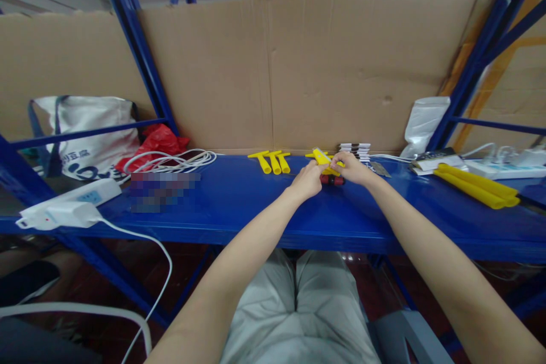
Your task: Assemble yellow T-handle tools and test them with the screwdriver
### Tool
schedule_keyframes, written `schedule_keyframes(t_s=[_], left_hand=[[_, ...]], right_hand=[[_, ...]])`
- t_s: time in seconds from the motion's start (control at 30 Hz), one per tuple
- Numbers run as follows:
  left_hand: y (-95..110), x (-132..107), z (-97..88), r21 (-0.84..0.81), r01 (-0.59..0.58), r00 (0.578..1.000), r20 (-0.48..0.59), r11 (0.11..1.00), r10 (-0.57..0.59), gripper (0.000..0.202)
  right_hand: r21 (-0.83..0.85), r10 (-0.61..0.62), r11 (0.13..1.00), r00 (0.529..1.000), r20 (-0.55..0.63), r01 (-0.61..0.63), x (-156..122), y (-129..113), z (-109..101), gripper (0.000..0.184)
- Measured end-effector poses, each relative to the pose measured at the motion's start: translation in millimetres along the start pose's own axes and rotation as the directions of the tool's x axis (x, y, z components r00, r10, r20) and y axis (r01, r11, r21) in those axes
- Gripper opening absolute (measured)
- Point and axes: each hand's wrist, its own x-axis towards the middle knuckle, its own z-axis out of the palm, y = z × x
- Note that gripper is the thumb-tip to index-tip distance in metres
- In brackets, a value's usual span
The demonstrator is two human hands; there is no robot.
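Observation:
My left hand (309,178) is closed around a yellow scraper (321,157) with a pale strip along its head, held tilted above the blue table. Bent fingers of my right hand (352,168) pinch at the near side of the same scraper; any small part between them is too small to make out. Just below the hands lies a dark red and black screwdriver handle (333,180). Left of my hands, several yellow T-shaped scrapers (274,164) lie side by side. Another yellow piece is partly hidden behind my fingers.
Small black-and-white packs (355,151) are stacked behind my right hand. Yellow tubes (476,186) and a white power strip (503,169) lie at right. At left are a power strip (91,193), coiled white cable (187,160), red plastic bag (160,145) and cloth bag (94,131). Cardboard (324,74) backs the table.

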Motion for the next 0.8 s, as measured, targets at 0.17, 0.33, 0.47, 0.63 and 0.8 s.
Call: schedule_keyframes(t_s=[0.17, 0.33, 0.47, 0.63, 0.8], left_hand=[[-0.2, 0.7, -0.1, -0.009, 0.004, 1.000, 0.005, 1.000, -0.004, 0.053], [0.1, 0.7, -1.0, -0.024, 0.014, 1.000, 0.004, 1.000, -0.014, 0.053], [-0.5, 1.2, -0.7, -0.028, 0.032, 0.999, -0.010, 0.999, -0.032, 0.055], [-2.3, 2.1, 0.6, -0.028, 0.026, 0.999, -0.018, 0.999, -0.026, 0.055], [-2.0, 0.4, -0.6, -0.018, -0.009, 1.000, 0.004, 1.000, 0.009, 0.054]], right_hand=[[-0.015, 0.043, 0.999, 0.999, -0.006, -0.043, -0.3, -3.3, -2.2, 0.011], [0.026, 0.105, 0.994, 0.994, 0.005, -0.105, 0.2, -4.9, -2.9, 0.011], [0.090, 0.172, 0.981, 0.985, -0.023, -0.169, -1.3, -7.4, -1.5, 0.008], [0.133, 0.162, 0.978, 0.987, -0.016, -0.159, -2.9, -6.1, -2.1, 0.010], [0.094, 0.128, 0.987, 0.992, 0.014, -0.129, -3.1, -2.8, -6.1, 0.011]])
